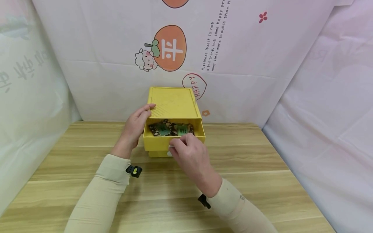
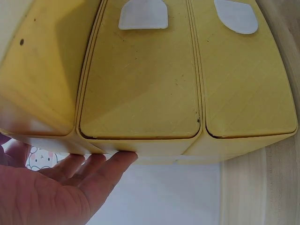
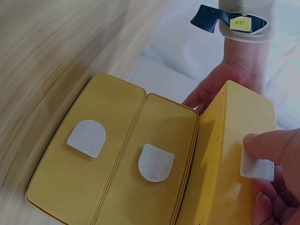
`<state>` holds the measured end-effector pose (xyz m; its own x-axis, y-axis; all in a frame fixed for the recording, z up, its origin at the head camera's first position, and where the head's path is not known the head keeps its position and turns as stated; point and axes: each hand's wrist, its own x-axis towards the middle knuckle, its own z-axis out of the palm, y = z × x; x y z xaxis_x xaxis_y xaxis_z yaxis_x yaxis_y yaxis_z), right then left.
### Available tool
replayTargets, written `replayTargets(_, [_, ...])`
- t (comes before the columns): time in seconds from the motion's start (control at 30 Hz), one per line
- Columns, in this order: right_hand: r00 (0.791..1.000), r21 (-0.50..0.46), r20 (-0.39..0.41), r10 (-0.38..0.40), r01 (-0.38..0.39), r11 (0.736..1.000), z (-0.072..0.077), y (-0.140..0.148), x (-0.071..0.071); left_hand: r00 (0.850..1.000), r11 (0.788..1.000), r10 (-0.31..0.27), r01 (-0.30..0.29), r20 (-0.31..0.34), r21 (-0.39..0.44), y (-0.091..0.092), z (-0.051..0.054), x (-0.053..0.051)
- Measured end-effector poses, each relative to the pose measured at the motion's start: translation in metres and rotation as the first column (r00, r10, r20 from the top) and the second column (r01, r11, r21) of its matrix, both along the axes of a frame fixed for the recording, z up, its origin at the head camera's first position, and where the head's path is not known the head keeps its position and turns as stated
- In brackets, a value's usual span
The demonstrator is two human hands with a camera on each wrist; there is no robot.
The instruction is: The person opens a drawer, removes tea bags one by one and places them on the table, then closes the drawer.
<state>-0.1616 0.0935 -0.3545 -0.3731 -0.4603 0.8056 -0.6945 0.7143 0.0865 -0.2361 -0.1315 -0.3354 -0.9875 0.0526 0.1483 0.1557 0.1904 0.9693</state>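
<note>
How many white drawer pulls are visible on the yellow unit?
3: the first pull, pinched by the right hand, on the open top drawer; a second pull on the middle drawer; a third pull on the bottom drawer. Any behind would be hidden.

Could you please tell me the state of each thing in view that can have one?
Cabinet: standing upright
Top drawer: pulled partly open
Middle drawer: closed
Bottom drawer: closed
Dark patterned items: lying in the top drawer
Right hand: pinching the top drawer's white handle
Left hand: resting against the cabinet
</note>
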Motion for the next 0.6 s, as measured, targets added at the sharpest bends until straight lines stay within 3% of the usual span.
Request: replayTargets(0.6, [1.000,0.016,-0.007,0.007,-0.007,1.000,0.001,0.002,0.016,0.999,1.000,0.024,-0.024,-0.023,-0.005,0.001,-0.001,-0.002])
